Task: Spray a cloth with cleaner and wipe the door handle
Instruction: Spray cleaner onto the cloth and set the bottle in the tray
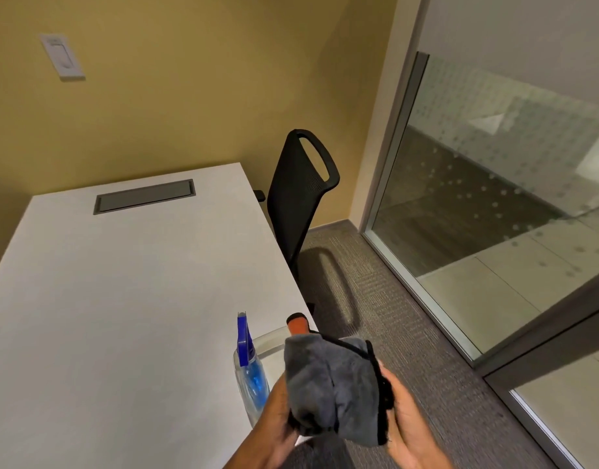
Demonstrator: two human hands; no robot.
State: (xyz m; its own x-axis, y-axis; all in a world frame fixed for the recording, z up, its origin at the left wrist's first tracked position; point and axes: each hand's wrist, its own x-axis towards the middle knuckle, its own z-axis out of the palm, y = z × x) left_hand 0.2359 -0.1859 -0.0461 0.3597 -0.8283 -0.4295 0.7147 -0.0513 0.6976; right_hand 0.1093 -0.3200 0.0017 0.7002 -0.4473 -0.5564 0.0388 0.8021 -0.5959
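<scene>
I hold a bunched grey cloth (332, 384) with a black hem in both hands, over the near right corner of the table. My left hand (276, 424) grips it from below on the left. My right hand (408, 424) clasps its right edge. Just left of the cloth, a clear spray bottle (252, 377) with blue liquid and a blue trigger stands on the table; an orange nozzle tip (296, 324) shows above the cloth. No door handle is in view.
The white table (122, 299) has a grey cable hatch (144, 200) near the yellow wall. A black mesh chair (301, 191) stands at its right side. A frosted glass wall and door frame (494, 231) run along the right, above grey carpet (393, 316).
</scene>
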